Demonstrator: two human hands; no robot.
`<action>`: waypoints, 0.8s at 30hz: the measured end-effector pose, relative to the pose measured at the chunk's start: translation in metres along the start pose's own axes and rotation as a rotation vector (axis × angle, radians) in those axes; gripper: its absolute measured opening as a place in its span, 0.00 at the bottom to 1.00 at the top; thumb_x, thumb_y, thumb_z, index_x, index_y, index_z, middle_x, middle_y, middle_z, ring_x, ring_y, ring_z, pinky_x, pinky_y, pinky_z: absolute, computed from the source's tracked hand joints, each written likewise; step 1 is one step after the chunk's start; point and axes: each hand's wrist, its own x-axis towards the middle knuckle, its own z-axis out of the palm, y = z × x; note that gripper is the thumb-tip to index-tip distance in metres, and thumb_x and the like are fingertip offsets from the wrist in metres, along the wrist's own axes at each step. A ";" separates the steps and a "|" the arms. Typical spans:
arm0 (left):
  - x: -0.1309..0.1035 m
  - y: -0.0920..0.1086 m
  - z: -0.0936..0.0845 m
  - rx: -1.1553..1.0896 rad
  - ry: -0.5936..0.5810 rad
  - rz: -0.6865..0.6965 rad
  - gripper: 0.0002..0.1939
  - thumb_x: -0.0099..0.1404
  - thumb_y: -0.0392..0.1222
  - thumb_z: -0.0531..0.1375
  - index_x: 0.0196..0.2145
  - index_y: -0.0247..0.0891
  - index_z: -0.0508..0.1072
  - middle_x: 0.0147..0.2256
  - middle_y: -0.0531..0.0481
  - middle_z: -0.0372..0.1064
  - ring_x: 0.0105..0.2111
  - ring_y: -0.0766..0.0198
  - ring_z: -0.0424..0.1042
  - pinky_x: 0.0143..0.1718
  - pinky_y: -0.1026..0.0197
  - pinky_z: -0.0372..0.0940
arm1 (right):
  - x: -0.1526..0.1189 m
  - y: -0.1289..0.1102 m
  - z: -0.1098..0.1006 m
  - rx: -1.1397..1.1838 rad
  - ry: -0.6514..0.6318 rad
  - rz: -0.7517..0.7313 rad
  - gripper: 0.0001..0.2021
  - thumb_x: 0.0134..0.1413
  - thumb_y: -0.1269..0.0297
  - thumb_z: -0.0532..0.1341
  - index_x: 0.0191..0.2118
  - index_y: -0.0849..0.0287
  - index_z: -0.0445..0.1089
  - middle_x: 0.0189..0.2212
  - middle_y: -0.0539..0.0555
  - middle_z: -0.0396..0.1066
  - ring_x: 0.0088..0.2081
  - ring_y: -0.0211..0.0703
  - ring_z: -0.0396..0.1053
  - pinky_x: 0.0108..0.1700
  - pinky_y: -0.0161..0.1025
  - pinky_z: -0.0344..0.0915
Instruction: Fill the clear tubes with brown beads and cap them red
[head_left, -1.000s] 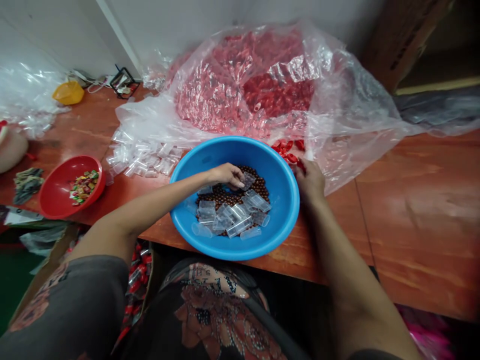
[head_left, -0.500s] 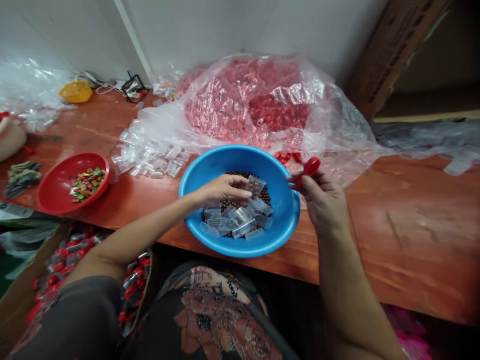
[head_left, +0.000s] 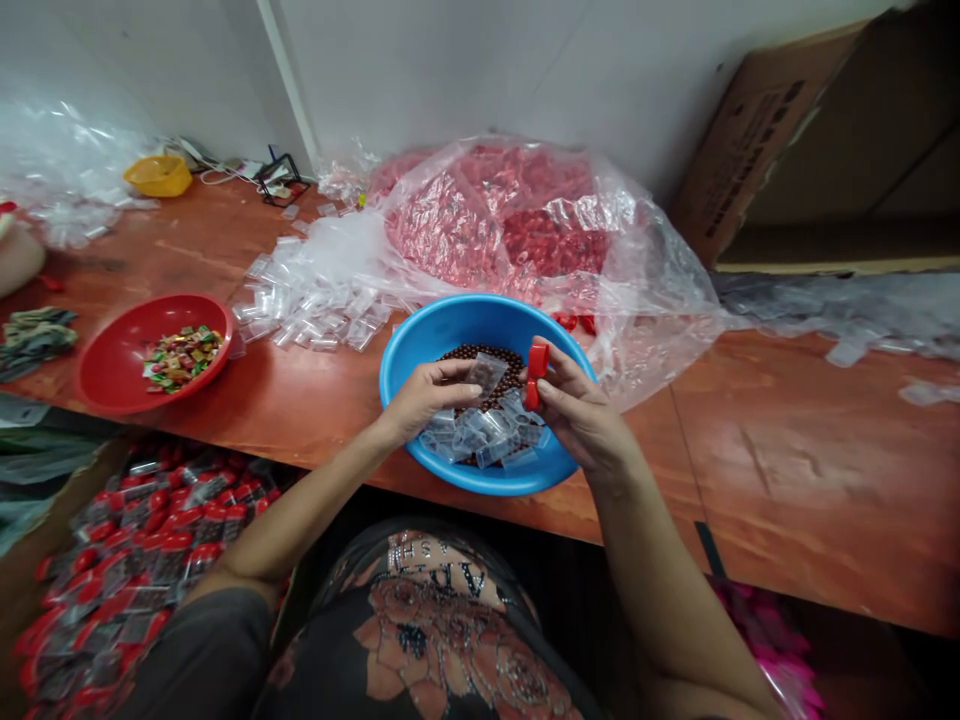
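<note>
A blue basin [head_left: 401,350] at the table's front edge holds small brown balls [head_left: 466,352] and several clear plastic tubes [head_left: 491,440]. Above its left part, my left hand [head_left: 429,398] pinches a clear tube [head_left: 487,374]; whether anything is inside it is hard to tell. My right hand [head_left: 583,408], over the basin's right side, grips a red plastic piece [head_left: 535,374] between thumb and fingers, upright. A small gap separates the tube from the red piece.
Behind the basin lies a clear bag of red pieces [head_left: 487,210], beside a heap of clear tubes [head_left: 315,305]. A red bowl [head_left: 101,370] with wrapped sweets stands left. Below is a box of red-capped tubes [head_left: 150,560]; a cardboard box [head_left: 757,140] is back right.
My right hand has moved left over the basin with the red piece, close to my left hand. My left hand now pinches the tube more firmly. The camera view has shifted slightly.
</note>
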 end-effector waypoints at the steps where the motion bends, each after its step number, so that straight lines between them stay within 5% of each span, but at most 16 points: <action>1: -0.002 0.000 -0.001 0.007 0.015 0.013 0.23 0.55 0.41 0.69 0.50 0.39 0.78 0.49 0.45 0.76 0.45 0.60 0.75 0.50 0.55 0.68 | 0.000 0.001 0.002 0.026 -0.004 0.022 0.23 0.50 0.61 0.69 0.52 0.35 0.71 0.44 0.45 0.74 0.38 0.37 0.71 0.39 0.37 0.72; 6: -0.011 0.000 -0.002 0.010 0.013 0.012 0.23 0.54 0.41 0.69 0.49 0.38 0.79 0.48 0.45 0.77 0.44 0.60 0.75 0.49 0.55 0.69 | -0.003 0.003 0.013 0.103 -0.039 0.148 0.22 0.49 0.58 0.69 0.52 0.39 0.72 0.40 0.47 0.73 0.34 0.38 0.72 0.32 0.38 0.72; 11: -0.016 0.000 -0.003 -0.122 0.003 -0.075 0.21 0.54 0.39 0.68 0.47 0.37 0.80 0.46 0.44 0.77 0.45 0.60 0.75 0.49 0.56 0.69 | -0.003 0.013 0.021 0.014 0.053 0.041 0.15 0.54 0.54 0.67 0.49 0.44 0.76 0.36 0.48 0.73 0.26 0.31 0.63 0.24 0.32 0.63; 15: -0.017 -0.005 -0.004 -0.172 -0.007 -0.124 0.19 0.54 0.39 0.68 0.45 0.36 0.81 0.45 0.42 0.77 0.44 0.60 0.75 0.47 0.56 0.70 | -0.002 0.019 0.022 -0.264 0.143 -0.166 0.15 0.56 0.58 0.66 0.50 0.41 0.75 0.42 0.48 0.75 0.34 0.36 0.70 0.38 0.39 0.71; 19: -0.018 -0.009 -0.003 -0.097 -0.029 -0.060 0.21 0.55 0.43 0.69 0.48 0.38 0.80 0.48 0.42 0.76 0.45 0.59 0.75 0.47 0.57 0.70 | -0.004 0.020 0.023 -0.627 0.097 -0.446 0.16 0.62 0.62 0.61 0.54 0.44 0.73 0.50 0.51 0.74 0.52 0.44 0.72 0.56 0.48 0.68; 24: -0.019 -0.013 -0.001 0.041 0.002 0.022 0.21 0.57 0.43 0.69 0.49 0.38 0.79 0.47 0.43 0.77 0.43 0.61 0.75 0.47 0.58 0.70 | -0.011 0.027 0.021 -0.813 0.050 -0.704 0.22 0.63 0.69 0.59 0.60 0.41 0.67 0.55 0.49 0.73 0.54 0.43 0.72 0.58 0.48 0.69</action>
